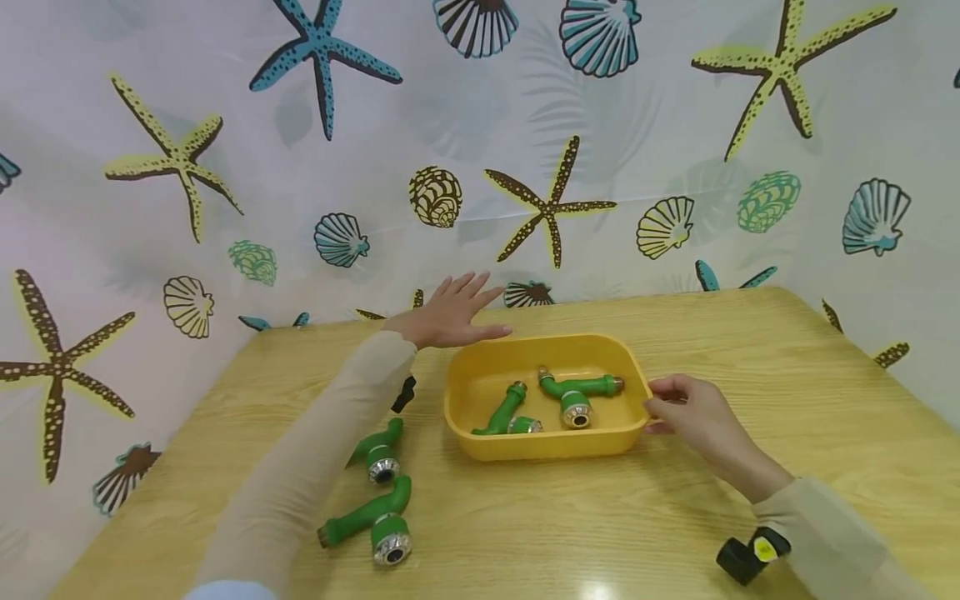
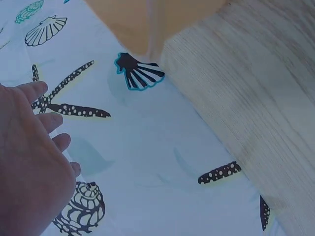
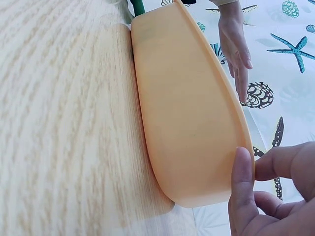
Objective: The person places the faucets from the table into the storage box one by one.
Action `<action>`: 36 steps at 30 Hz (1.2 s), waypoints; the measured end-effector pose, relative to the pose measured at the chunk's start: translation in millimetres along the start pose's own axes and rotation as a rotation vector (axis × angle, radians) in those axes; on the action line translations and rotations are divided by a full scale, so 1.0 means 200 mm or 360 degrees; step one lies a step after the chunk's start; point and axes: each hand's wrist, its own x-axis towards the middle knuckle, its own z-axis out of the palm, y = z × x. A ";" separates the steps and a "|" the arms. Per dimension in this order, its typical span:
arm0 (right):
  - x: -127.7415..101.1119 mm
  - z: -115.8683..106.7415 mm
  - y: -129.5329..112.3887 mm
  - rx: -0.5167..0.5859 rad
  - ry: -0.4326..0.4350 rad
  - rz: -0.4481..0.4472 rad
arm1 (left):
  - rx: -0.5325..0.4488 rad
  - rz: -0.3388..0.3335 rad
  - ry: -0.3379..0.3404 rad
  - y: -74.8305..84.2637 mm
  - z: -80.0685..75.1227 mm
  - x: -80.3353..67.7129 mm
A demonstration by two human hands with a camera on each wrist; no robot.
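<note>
A yellow plastic basin [image 1: 543, 448] stands on the table with two green taps, one on the left [image 1: 504, 411] and one on the right [image 1: 592, 386]. My right hand [image 1: 697, 421] pinches the basin's right rim, thumb on one side and fingers on the other, as the right wrist view shows at the basin wall [image 3: 189, 108]. Fingers spread and straight, my left hand [image 1: 459, 317] hovers by the basin's far left corner, apparently holding nothing. Two more green taps with chrome ends, a nearer one [image 1: 378, 517] and a farther one [image 1: 381, 457], lie left of the basin; my left sleeve partly covers the farther.
The wooden table [image 1: 750, 350] ends at the back against a white cloth [image 1: 465, 100] printed with starfish and shells. A black camera mount [image 1: 744, 560] sits at my right wrist.
</note>
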 end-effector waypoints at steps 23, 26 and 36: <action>0.00 -0.05 0.02 -0.0083 -0.0017 0.0047 | -0.0075 -0.0202 0.0121 -0.35 -0.01 -0.30; 0.00 -0.03 0.02 -0.0089 -0.0027 0.0044 | -0.0085 -0.0229 0.0119 -0.38 -0.01 -0.34; 0.01 0.01 0.01 -0.0093 -0.0050 -0.0004 | -0.0176 -0.0317 0.0065 -0.43 -0.02 -0.51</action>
